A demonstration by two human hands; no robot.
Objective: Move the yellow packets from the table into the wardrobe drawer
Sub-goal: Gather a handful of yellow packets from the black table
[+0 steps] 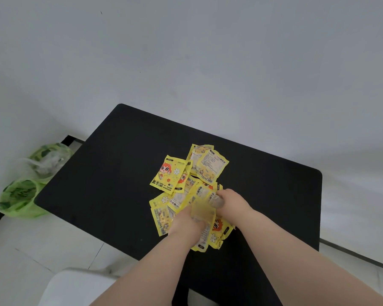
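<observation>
In the head view, the yellow packets [189, 193] lie in a loose overlapping heap near the middle of the black table [102, 173], none yet moved; the wardrobe drawer is out of sight. Both hands work the near edge of the heap, probably to gather several at once. The right hand [231, 202] curls its fingers over a packet's edge and seems to pinch it. The left hand [185, 225] has a motion-blurred packet across its fingers, so I cannot tell its grip. Green plastic bags [29, 182] sit on the floor at the left.
</observation>
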